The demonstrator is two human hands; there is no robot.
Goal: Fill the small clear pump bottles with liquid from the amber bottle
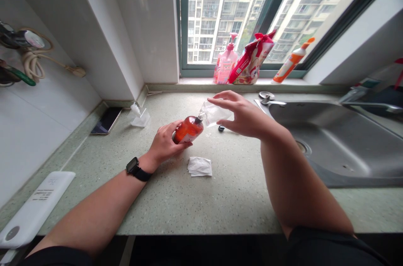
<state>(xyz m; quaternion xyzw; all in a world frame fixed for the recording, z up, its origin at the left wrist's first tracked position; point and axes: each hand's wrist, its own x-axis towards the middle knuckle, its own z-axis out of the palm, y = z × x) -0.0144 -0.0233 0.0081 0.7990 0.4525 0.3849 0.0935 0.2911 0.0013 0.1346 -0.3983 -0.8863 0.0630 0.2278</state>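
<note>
My left hand (168,138), with a watch at the wrist, is wrapped round an orange-red bottle (189,130) with a pale label. That bottle tilts to the right, its dark neck facing a clear bottle (214,113). My right hand (236,110) grips the clear bottle between thumb and fingers, and the bottle lies nearly sideways. The two mouths meet or almost meet; I cannot tell which. Just below the clear bottle, a small black cap (221,128) rests on the counter. A folded white tissue (200,166) lies nearer to me.
To the left are a clear pump-top container (139,116), a phone (106,121) and a white kitchen scale (36,207). A steel sink (330,131) is on the right. Along the windowsill stand a pink pump bottle (225,64), a red pouch (252,60) and an orange-white bottle (291,62).
</note>
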